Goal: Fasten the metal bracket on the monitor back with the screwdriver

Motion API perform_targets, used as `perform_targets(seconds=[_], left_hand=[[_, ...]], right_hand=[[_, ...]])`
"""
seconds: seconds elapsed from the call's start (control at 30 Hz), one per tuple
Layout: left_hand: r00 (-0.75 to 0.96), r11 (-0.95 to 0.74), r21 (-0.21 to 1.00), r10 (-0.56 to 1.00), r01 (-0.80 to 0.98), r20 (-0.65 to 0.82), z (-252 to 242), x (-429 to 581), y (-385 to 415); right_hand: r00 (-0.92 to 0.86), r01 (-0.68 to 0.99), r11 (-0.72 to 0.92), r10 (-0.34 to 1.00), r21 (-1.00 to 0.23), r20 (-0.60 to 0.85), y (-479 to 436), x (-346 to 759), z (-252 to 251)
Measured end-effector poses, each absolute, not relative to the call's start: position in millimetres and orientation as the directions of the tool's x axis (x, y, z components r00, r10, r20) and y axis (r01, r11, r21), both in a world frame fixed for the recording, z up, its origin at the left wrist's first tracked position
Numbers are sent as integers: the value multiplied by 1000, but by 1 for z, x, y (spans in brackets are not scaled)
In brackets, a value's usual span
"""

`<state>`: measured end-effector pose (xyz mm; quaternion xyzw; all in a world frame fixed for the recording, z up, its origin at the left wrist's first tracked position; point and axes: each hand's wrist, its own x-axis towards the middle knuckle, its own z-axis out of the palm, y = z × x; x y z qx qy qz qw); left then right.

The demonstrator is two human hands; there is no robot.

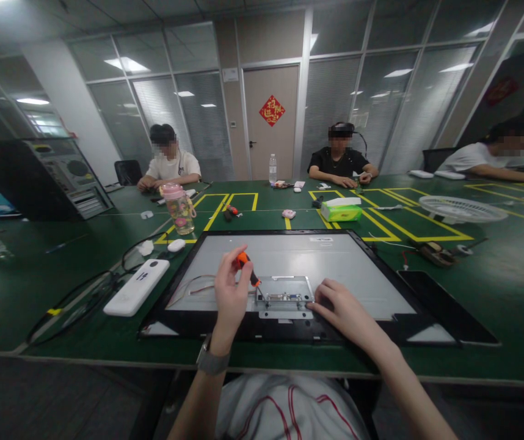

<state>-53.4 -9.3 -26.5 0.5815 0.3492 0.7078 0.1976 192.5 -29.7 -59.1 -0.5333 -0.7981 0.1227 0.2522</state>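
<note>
My left hand (232, 287) is closed around an orange and black screwdriver (249, 269), its shaft slanting down to the left end of a metal bracket (289, 286). Connector ports show along that bracket's near side. It sits on the grey back of a flat display panel (358, 263) with a black frame, lying on the table. At the bracket's right end rests my right hand (338, 305), thumb and fingers bent against the edge; whether they pinch a small part is hidden. Thin wires (193, 287) run over the panel left of my left hand.
A white power bank (137, 287) and black cables (83, 299) lie to the left, near a pink-lidded bottle (177, 208). Right of the panel are a dark flat slab (447, 305) and a white round grille (463, 209). A computer case (37, 177) stands far left. Several people sit across the table.
</note>
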Motion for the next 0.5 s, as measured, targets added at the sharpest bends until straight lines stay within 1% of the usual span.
perform_targets(seconds=[0.07, 0.1, 0.2, 0.27, 0.43, 0.5], left_hand=[[-265, -702, 693, 645, 165, 716, -26, -54, -9], [-253, -699, 700, 658, 147, 709, -26, -54, -9], [-180, -631, 776, 765, -20, 618, -26, -54, -11], [-169, -599, 797, 796, -81, 581, -26, -54, -11], [-276, -679, 733, 696, 46, 663, -25, -54, -8], [-239, -653, 757, 737, -9, 633, -25, -54, -8]], right_hand=[[-305, 787, 402, 913, -468, 271, -29, 193, -60], [-306, 786, 402, 913, -469, 271, -29, 193, -60], [-307, 782, 405, 912, -473, 274, -29, 193, -60], [-308, 779, 406, 911, -477, 273, -29, 194, -60], [-310, 777, 409, 910, -479, 276, -29, 194, -61], [-310, 777, 409, 910, -479, 274, -29, 194, -60]])
